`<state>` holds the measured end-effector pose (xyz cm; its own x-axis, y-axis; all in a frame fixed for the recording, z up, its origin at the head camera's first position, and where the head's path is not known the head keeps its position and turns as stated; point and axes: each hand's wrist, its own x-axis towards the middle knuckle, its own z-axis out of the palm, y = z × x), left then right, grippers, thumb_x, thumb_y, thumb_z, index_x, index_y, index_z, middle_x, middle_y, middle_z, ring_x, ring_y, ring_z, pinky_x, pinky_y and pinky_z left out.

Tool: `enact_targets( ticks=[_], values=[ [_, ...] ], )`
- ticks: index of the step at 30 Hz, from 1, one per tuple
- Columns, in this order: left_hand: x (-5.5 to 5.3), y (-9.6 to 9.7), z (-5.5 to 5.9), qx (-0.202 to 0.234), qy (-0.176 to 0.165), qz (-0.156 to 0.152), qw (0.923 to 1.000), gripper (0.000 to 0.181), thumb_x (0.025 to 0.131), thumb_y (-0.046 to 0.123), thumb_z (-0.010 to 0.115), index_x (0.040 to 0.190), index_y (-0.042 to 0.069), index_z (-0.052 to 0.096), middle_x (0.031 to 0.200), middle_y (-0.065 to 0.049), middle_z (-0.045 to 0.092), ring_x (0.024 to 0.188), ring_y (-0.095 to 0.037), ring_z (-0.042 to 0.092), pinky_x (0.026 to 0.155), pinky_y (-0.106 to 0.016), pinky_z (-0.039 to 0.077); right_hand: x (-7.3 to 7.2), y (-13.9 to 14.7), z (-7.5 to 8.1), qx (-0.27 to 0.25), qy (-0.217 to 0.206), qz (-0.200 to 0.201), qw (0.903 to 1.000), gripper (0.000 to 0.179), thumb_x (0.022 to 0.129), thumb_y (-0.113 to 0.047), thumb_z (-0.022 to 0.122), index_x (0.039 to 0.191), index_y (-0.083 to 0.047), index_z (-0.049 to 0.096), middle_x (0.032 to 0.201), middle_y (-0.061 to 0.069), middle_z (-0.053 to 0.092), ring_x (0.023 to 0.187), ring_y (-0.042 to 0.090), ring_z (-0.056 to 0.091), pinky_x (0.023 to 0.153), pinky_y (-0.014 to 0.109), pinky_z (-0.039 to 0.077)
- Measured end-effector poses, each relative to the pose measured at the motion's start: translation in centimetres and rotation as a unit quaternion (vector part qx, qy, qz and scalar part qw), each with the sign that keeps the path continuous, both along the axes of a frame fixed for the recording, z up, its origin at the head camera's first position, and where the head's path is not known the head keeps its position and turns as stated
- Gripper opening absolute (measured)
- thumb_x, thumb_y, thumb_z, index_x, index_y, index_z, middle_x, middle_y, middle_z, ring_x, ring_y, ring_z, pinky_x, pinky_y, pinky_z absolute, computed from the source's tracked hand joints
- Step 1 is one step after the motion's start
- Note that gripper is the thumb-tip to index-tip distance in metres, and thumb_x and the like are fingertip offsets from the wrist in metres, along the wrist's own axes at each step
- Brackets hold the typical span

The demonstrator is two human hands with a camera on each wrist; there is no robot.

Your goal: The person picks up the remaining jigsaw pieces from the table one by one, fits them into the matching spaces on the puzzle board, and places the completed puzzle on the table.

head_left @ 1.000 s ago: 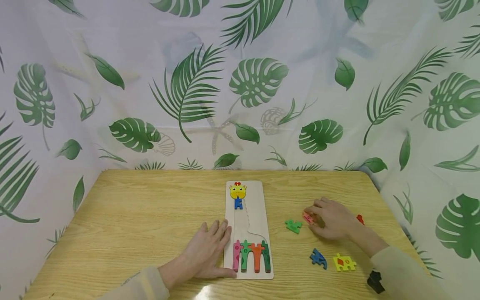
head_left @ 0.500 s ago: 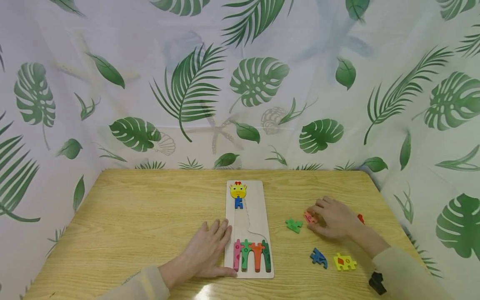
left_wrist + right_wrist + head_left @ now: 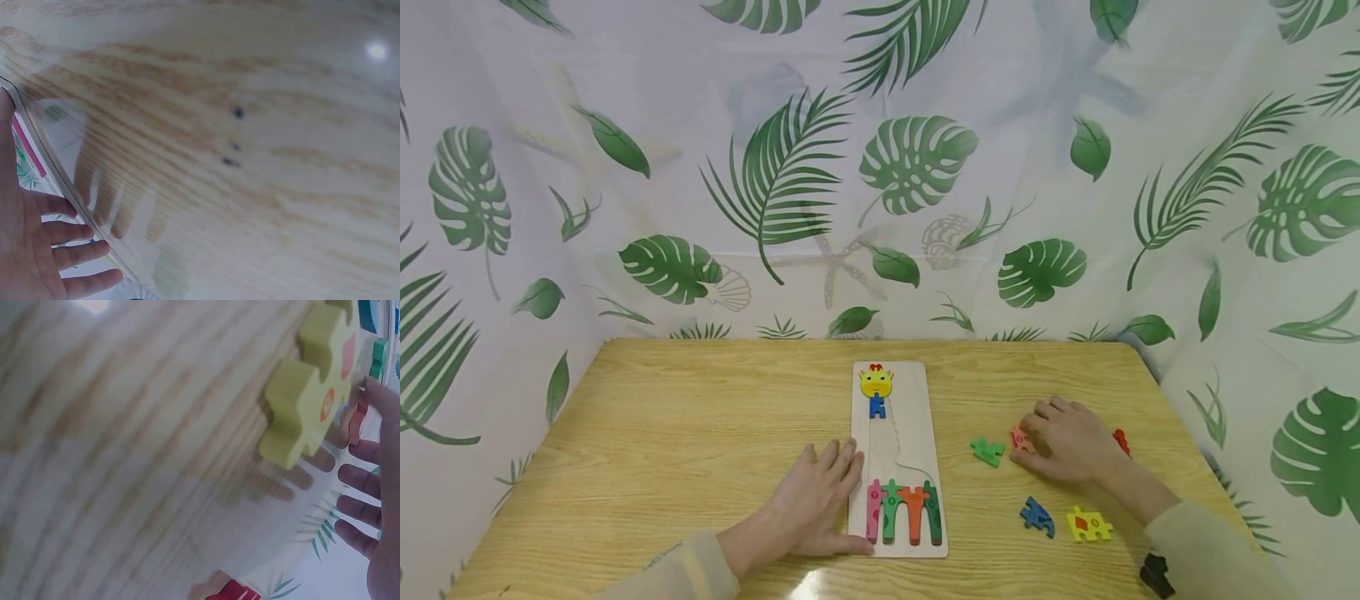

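Observation:
A pale wooden giraffe puzzle board (image 3: 913, 417) lies lengthwise on the table. It holds a yellow giraffe head (image 3: 876, 382), a blue neck piece (image 3: 877, 407) and several leg pieces (image 3: 914, 512) at the bottom. My left hand (image 3: 812, 504) rests with spread fingers along the board's left edge, thumb at its lower corner. To the right of the board, my right hand (image 3: 1066, 440) pinches a pink puzzle piece (image 3: 1019, 439) between thumb and index finger, close to the tabletop; the fingers hide part of it. In the right wrist view this piece (image 3: 358, 422) shows between thumb and index finger.
Loose puzzle pieces lie around the right hand: a green one (image 3: 987, 452) to its left, a blue one (image 3: 1037, 517) and a yellow one (image 3: 1088, 525) nearer the front, and a red one (image 3: 1122, 442) partly behind the wrist. A leaf-patterned curtain (image 3: 805, 208) stands behind the table.
My right hand has shifted slightly to the right with the pink puzzle piece, which now shows less behind the fingers. The left hand and the board have stayed put.

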<state>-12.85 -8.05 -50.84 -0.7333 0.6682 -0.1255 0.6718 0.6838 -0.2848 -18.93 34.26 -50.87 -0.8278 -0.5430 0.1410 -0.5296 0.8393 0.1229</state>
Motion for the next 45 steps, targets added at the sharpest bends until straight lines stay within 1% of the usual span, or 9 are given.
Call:
enact_targets(
  ticks=[4, 6, 12, 19, 24, 29, 35, 38, 45],
  values=[
    [0.0, 0.0, 0.0, -0.002, 0.000, 0.000, 1.0000, 0.123, 0.081, 0.102, 0.021, 0.163, 0.012, 0.039, 0.168, -0.013, 0.043, 0.147, -0.030, 0.053, 0.113, -0.050, 0.052, 0.1, 0.1, 0.1, 0.005, -0.011, -0.024, 0.9996, 0.053, 0.090, -0.068, 0.070, 0.107, -0.018, 0.076, 0.101, 0.001, 0.068, 0.095, 0.024, 0.062, 0.083, 0.048, 0.059],
    [0.0, 0.0, 0.0, -0.003, 0.000, 0.000, 1.0000, 0.123, 0.082, 0.102, 0.021, 0.163, 0.012, 0.039, 0.168, -0.013, 0.043, 0.147, -0.030, 0.053, 0.113, -0.050, 0.052, 0.0, 0.2, 0.1, 0.004, -0.014, -0.028, 0.9995, 0.055, 0.090, -0.069, 0.069, 0.110, -0.018, 0.075, 0.104, 0.002, 0.069, 0.097, 0.025, 0.063, 0.084, 0.049, 0.059],
    [0.0, 0.0, 0.0, -0.002, -0.007, 0.002, 1.0000, 0.123, 0.082, 0.102, 0.020, 0.163, 0.012, 0.040, 0.169, -0.013, 0.042, 0.148, -0.030, 0.052, 0.114, -0.050, 0.051, -0.2, 0.9, -0.1, -0.004, -0.027, -0.019, 0.9995, 0.061, 0.088, -0.071, 0.070, 0.119, -0.019, 0.073, 0.113, 0.004, 0.069, 0.103, 0.026, 0.063, 0.085, 0.051, 0.058],
    [0.0, 0.0, 0.0, -0.002, -0.004, 0.001, 1.0000, 0.123, 0.082, 0.102, 0.021, 0.163, 0.012, 0.040, 0.169, -0.013, 0.042, 0.148, -0.030, 0.052, 0.114, -0.050, 0.051, -0.7, 1.4, -0.6, 0.007, -0.034, -0.005, 0.9994, 0.067, 0.089, -0.071, 0.069, 0.129, -0.017, 0.071, 0.123, 0.007, 0.070, 0.113, 0.029, 0.064, 0.092, 0.052, 0.059],
    [0.1, 0.0, -0.1, 0.000, -0.003, 0.001, 1.0000, 0.123, 0.082, 0.102, 0.021, 0.163, 0.012, 0.040, 0.169, -0.013, 0.042, 0.148, -0.030, 0.053, 0.114, -0.050, 0.051, -0.9, 1.4, -0.7, -0.014, -0.046, 0.004, 0.9988, 0.066, 0.088, -0.068, 0.071, 0.129, -0.017, 0.070, 0.121, 0.005, 0.068, 0.111, 0.028, 0.064, 0.093, 0.052, 0.058],
    [0.1, 0.0, -0.1, 0.003, -0.001, 0.002, 1.0000, 0.123, 0.082, 0.102, 0.021, 0.163, 0.012, 0.040, 0.169, -0.013, 0.042, 0.148, -0.030, 0.052, 0.114, -0.050, 0.051, -0.9, 1.4, -0.8, -0.021, -0.054, 0.003, 0.9983, 0.062, 0.088, -0.067, 0.072, 0.127, -0.019, 0.071, 0.118, 0.002, 0.066, 0.108, 0.024, 0.063, 0.092, 0.049, 0.058],
    [0.1, 0.0, -0.2, 0.005, 0.000, 0.002, 1.0000, 0.123, 0.081, 0.102, 0.022, 0.163, 0.012, 0.041, 0.168, -0.013, 0.043, 0.148, -0.030, 0.053, 0.114, -0.050, 0.051, -0.9, 1.1, -0.5, -0.030, -0.063, 0.005, 0.9976, 0.057, 0.088, -0.064, 0.074, 0.125, -0.022, 0.071, 0.113, -0.001, 0.065, 0.100, 0.020, 0.061, 0.086, 0.045, 0.057],
    [0.1, 0.0, -0.2, 0.008, 0.000, 0.002, 1.0000, 0.123, 0.081, 0.102, 0.023, 0.162, 0.012, 0.041, 0.168, -0.013, 0.043, 0.147, -0.030, 0.053, 0.113, -0.050, 0.051, -0.9, 1.0, -0.5, -0.031, -0.062, 0.006, 0.9976, 0.054, 0.087, -0.061, 0.075, 0.125, -0.022, 0.071, 0.112, -0.001, 0.065, 0.098, 0.019, 0.061, 0.084, 0.044, 0.057],
    [0.1, -0.1, -0.2, 0.010, 0.000, 0.002, 0.9999, 0.122, 0.082, 0.102, 0.024, 0.162, 0.012, 0.041, 0.168, -0.013, 0.044, 0.147, -0.030, 0.053, 0.113, -0.050, 0.052, -1.0, 1.1, -0.9, -0.035, -0.048, 0.009, 0.9982, 0.050, 0.087, -0.058, 0.076, 0.123, -0.023, 0.073, 0.111, -0.001, 0.065, 0.099, 0.019, 0.062, 0.084, 0.044, 0.057]
  ],
)
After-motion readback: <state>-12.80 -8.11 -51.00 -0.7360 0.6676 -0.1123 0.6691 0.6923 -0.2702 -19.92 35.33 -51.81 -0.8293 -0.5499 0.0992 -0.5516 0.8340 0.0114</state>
